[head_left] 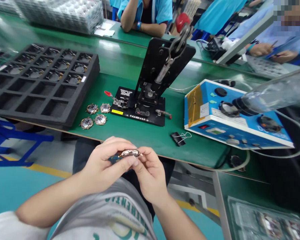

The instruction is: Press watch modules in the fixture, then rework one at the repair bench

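Between my two hands, just off the table's front edge, is a rose-gold watch case (130, 153) seen nearly edge-on. My left hand (108, 158) grips its left side, thumb below and fingers behind. From the right, my right hand (148, 168) pinches it with thumb and fingertips. A bit of something blue shows under the left fingers; I cannot make out what it is. On the green table to the left lie several similar watch cases (100, 119) in a cluster. Straight ahead stands a black clamp fixture (145, 110) with a red-knobbed lever, its upper plate tilted up.
A black foam tray (65, 110) with several watch parts sits at left. At right are a blue machine (240, 116) with a hose and a black binder clip (178, 139). Clear plastic trays (242, 213) lie lower right. Co-workers sit across the table.
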`<state>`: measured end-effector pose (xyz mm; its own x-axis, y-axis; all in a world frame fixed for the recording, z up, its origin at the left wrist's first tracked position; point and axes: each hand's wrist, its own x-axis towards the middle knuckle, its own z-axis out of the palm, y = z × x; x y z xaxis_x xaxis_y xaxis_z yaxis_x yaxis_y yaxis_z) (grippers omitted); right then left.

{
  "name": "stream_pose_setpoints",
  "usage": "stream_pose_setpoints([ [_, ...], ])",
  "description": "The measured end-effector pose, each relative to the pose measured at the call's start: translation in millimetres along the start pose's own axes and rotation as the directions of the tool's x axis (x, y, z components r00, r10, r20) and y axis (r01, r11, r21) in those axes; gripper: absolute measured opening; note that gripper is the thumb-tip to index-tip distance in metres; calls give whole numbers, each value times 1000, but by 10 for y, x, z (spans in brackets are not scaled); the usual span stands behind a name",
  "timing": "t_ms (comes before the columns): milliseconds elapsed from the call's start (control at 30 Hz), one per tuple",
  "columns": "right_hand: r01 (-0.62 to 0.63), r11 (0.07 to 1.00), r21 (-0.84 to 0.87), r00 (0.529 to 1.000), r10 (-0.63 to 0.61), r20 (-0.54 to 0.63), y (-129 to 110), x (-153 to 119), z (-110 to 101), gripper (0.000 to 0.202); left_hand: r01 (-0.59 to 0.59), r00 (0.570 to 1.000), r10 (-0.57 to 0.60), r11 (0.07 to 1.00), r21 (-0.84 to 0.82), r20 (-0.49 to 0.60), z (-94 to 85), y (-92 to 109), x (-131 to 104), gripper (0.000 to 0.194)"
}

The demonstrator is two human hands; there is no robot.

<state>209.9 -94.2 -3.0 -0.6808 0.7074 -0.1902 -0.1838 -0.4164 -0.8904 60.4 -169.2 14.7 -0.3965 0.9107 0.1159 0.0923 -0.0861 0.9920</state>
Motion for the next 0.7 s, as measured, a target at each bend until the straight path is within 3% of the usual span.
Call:
stream_pose_setpoints([
  [567,2,1000,-28,1000,-2,14,30,8,-2,37,-46,999,46,999,-18,16,-72,-3,50,11],
  [700,66,996,-58,998,-65,24,114,-3,-6,32,-21,998,24,998,-61,52,-69,-20,29,13],
])
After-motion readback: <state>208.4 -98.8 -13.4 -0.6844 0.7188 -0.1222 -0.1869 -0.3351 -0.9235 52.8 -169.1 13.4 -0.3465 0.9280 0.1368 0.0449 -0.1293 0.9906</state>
